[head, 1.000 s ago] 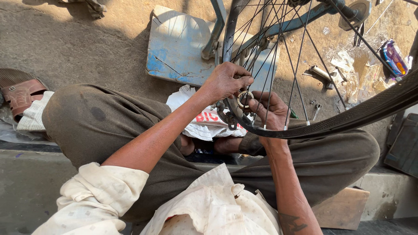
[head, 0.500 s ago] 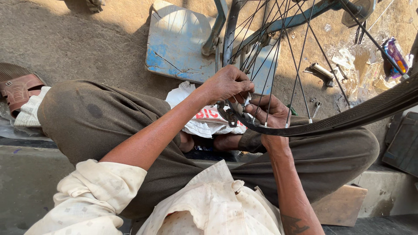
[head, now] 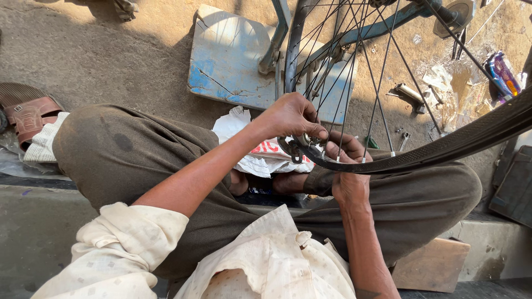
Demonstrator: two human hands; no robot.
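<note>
A bicycle wheel with a black rim [head: 443,149] and thin spokes [head: 377,88] stands in front of me, its lower edge over my lap. My left hand [head: 291,116] pinches a small round metal tool [head: 305,139] at the rim, among the spokes. My right hand [head: 346,166] grips the rim from below, fingers curled around it right next to the tool. Both hands are touching the wheel at the same spot.
I sit cross-legged in dark trousers [head: 122,155]. A worn blue board [head: 233,61] lies on the ground under the blue bicycle frame [head: 388,22]. Crumpled paper [head: 249,144] lies by my feet, a sandal [head: 27,113] at left, small tools [head: 410,94] and wrappers at right.
The view has shifted slightly. Both hands stay at the same spot on the rim, with small finger movements on the tool.
</note>
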